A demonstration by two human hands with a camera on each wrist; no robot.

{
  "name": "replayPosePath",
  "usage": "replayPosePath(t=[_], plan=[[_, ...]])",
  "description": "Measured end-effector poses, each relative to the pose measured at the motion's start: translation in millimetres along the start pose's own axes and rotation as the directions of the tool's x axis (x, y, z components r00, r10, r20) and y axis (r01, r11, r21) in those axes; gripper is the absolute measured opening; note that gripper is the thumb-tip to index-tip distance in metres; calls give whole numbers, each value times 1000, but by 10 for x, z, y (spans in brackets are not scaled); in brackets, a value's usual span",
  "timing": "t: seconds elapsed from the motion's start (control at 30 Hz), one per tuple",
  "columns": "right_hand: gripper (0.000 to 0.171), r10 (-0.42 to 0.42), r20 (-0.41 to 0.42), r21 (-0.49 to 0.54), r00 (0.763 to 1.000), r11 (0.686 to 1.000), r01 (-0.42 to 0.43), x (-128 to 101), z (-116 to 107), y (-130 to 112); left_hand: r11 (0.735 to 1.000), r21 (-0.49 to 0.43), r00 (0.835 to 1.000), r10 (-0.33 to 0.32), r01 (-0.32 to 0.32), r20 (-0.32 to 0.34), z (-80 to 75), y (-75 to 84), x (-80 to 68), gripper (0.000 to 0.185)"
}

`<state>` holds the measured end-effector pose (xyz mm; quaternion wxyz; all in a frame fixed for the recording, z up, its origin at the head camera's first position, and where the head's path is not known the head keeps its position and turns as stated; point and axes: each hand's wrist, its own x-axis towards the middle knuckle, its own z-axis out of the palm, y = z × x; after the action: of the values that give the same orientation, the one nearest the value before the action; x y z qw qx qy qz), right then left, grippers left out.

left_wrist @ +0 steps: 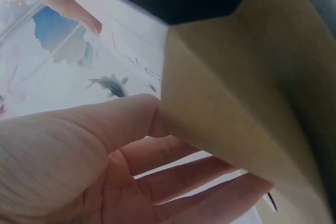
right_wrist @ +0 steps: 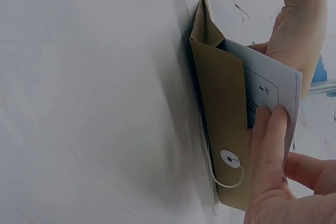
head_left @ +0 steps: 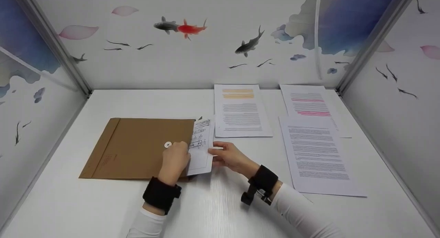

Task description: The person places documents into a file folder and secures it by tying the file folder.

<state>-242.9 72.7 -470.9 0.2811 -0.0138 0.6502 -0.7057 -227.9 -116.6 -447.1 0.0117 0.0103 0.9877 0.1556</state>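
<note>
A brown kraft document envelope (head_left: 137, 145) lies on the left of the table, with its opening to the right. My left hand (head_left: 174, 160) pinches the envelope's edge at the mouth, thumb on one side and fingers on the other. Out of the mouth stick printed sheets (head_left: 201, 162) with a diagram, their inner part hidden inside. My right hand (head_left: 235, 159) grips the outer edge of these sheets between thumb and fingers. A white button (right_wrist: 230, 158) and a string (right_wrist: 211, 177) show on the envelope's flap in the right wrist view.
Behind the right hand lies a stack of paper with orange highlighting (head_left: 240, 119). Farther right are sheets with pink highlighting (head_left: 306, 93), partly covered by a plain text stack (head_left: 319, 155). Printed wall panels (head_left: 213, 59) enclose the table (head_left: 220, 210) at the back and sides.
</note>
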Motion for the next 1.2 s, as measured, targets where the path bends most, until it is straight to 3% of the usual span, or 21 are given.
replayPosePath(t=[0.27, 0.9, 1.2], plan=[[43, -22, 8, -10, 1000, 1000, 22, -2, 34, -40, 999, -31, 1000, 22, -23, -18, 17, 5, -8, 13], [36, 25, -62, -67, 998, 997, -29, 197, 2, 132, 1000, -10, 1000, 2, -2, 5, 9, 5, 1, 13], [21, 14, -52, -51, 999, 999, -17, 249, 58, 175, 1000, -6, 1000, -1, 1, 8, -3, 25, -15, 14]])
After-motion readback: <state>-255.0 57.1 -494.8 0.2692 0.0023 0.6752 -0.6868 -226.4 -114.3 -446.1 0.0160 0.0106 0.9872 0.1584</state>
